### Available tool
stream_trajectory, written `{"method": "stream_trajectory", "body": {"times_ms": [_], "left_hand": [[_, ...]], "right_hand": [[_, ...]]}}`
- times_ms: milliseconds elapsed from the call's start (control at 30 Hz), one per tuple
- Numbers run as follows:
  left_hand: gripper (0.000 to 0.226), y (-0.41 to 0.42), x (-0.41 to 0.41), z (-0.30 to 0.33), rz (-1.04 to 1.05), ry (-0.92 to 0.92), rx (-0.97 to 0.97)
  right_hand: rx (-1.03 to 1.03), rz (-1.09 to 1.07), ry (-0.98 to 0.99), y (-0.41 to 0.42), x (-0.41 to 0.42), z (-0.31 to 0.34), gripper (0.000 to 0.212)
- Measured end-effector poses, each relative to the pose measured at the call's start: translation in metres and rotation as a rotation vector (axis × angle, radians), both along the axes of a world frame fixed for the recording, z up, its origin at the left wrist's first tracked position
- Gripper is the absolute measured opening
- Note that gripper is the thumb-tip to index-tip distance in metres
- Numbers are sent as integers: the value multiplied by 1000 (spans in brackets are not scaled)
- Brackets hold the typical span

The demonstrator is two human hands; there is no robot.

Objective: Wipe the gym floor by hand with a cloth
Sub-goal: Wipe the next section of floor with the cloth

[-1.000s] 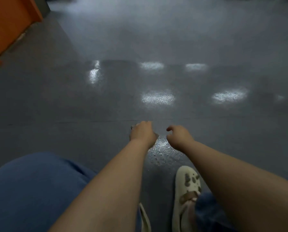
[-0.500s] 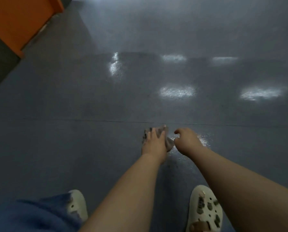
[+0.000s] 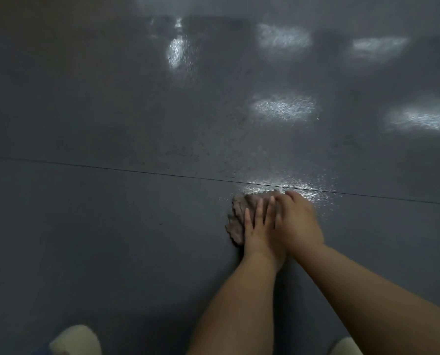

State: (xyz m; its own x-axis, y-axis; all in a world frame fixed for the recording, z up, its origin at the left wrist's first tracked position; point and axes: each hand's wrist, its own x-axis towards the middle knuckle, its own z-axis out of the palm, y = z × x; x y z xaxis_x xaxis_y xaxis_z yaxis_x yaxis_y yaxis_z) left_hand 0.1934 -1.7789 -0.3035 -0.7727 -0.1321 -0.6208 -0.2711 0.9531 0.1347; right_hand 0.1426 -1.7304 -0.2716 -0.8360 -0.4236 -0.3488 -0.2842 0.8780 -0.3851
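A crumpled grey-brown cloth point(image 3: 237, 219) lies on the dark grey gym floor point(image 3: 111, 226), just below a thin seam line. My left hand point(image 3: 258, 231) presses flat on the cloth with its fingers straight. My right hand point(image 3: 297, 221) lies over the left hand's fingers and the cloth's far edge, its fingers stretched forward. Most of the cloth is hidden under both hands; only its left side shows. A wet, shiny patch point(image 3: 290, 187) glistens on the floor right beyond the hands.
The seam line point(image 3: 111, 168) crosses the floor from left to right. Pale light reflections point(image 3: 284, 107) dot the floor farther ahead. The toes of my two pale shoes show at the bottom left point(image 3: 75, 340) and bottom right point(image 3: 347, 347).
Both hands have come together and flattened onto the cloth, the right now over the left. The view has tilted down, so the orange object at top left has left the picture.
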Motion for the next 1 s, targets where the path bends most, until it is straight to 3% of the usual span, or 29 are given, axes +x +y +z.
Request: {"method": "stream_trajectory", "body": {"times_ms": [100,267,500,733,1000], "left_hand": [[75,-20,1,-12,-113,31,-33],[77,-77,-1,-20,-69,98,-71],[62,-206,24,-20,328,185,-116],[61,-316,93,-26,703,171,-235],[60,-326,90,-33,1074,198,-295]], "right_hand": [[-20,32,61,-16,3,-9,42],[-42,17,67,-57,13,-18,53],[-16,168,55,-125,33,-27,51],[255,316,-49,-174,51,-29,59],[332,343,-74,-175,54,-31,65]]}}
